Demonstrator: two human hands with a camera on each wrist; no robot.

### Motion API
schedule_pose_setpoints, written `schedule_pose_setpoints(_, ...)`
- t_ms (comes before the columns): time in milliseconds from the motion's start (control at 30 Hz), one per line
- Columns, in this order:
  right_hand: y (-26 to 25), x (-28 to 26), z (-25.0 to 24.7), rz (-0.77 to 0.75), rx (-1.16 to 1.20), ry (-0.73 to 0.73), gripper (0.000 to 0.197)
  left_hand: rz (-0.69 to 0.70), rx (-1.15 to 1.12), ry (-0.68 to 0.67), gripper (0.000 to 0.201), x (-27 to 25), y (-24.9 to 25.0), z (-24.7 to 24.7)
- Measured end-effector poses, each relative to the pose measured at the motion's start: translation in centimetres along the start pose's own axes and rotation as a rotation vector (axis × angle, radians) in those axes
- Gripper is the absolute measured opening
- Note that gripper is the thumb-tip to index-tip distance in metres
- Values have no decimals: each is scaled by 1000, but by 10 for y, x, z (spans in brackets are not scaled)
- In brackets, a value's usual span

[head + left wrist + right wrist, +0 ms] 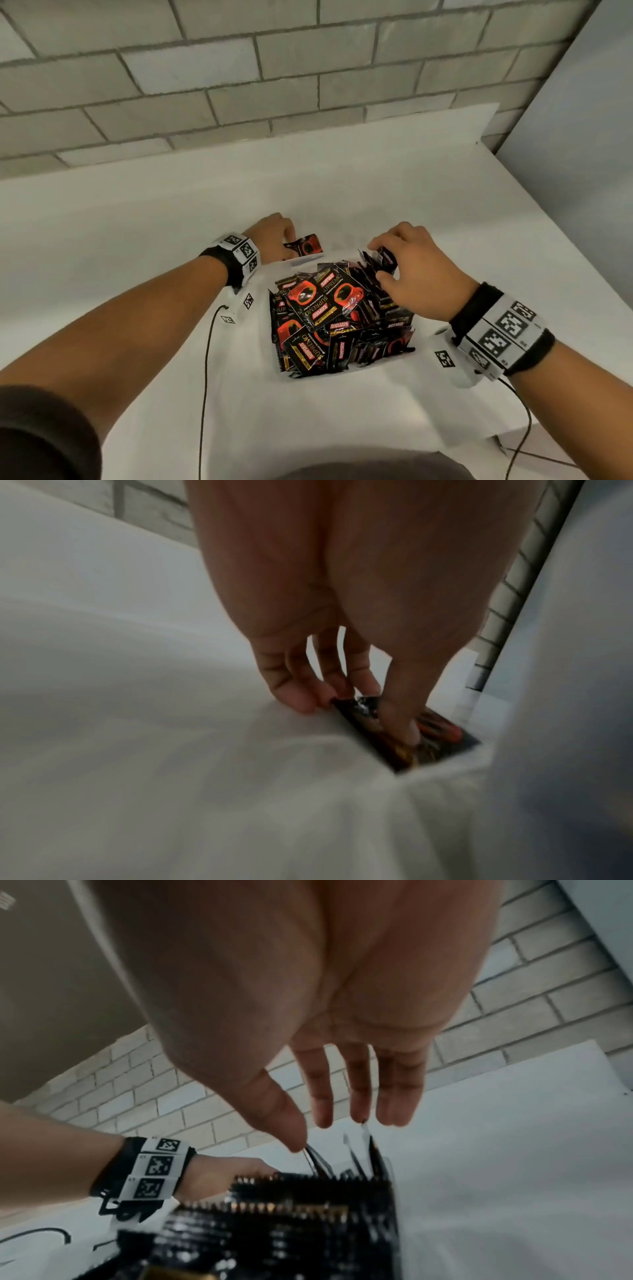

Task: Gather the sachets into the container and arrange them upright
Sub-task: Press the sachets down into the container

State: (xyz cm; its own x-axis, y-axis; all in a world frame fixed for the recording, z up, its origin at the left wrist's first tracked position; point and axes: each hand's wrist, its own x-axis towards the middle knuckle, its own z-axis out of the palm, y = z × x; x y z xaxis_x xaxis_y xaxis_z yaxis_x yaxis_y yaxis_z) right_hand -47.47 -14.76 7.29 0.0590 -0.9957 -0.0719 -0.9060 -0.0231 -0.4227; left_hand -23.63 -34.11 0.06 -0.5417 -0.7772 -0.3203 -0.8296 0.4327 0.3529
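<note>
white surface: left hand fingers pinch flat loose sachet, long axis rightward; right hand fingers grip upright sachets in container.

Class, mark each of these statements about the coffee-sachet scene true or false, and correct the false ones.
1. The left hand pinches a loose sachet lying on the white table beyond the container. True.
2. The clear container holds only two sachets. False: it is heaped with many black-and-red coffee sachets.
3. The right hand works at the sachets at the container's far right corner. True.
4. All sachets in the container stand upright. False: several on top lie flat, face up.
5. The wall behind the table is wooden panelling. False: it is grey brick.
</note>
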Motion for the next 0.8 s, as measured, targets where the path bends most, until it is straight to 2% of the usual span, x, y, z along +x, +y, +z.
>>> schedule_pose_setpoints(67,-3,2,3,4,71,1,39,-7,-58,15,20,-10,-9,-12)
schedule_pose_setpoints(200,-13,2,12,-101,126,-72,31,-60,-334,248,22,-47,-17,-54)
schedule_pose_setpoints(267,-13,5,13,-128,125,-109,30,-26,-488,295,19,-75,-7,-71)
schedule_pose_setpoints(333,-13,10,8,-120,130,-128,27,56,-597,229,16,-102,15,-80)
schedule_pose_setpoints(400,-12,18,2,-115,129,-120,24,127,-626,95,16,-119,42,-74)
schedule_pose_setpoints(500,-17,28,-6,-149,130,-65,19,156,-417,-25,14,-122,73,-40)
schedule_pose_setpoints(600,-28,35,-6,-257,70,-59,19,132,-241,49,8,-122,74,-19)
schedule_pose_setpoints(700,-44,40,5,-412,17,-251,30,68,-203,171,16,-132,54,-23)
schedule_pose_setpoints(800,-52,41,20,-468,-79,-432,34,56,65,83,24,-146,47,-13)
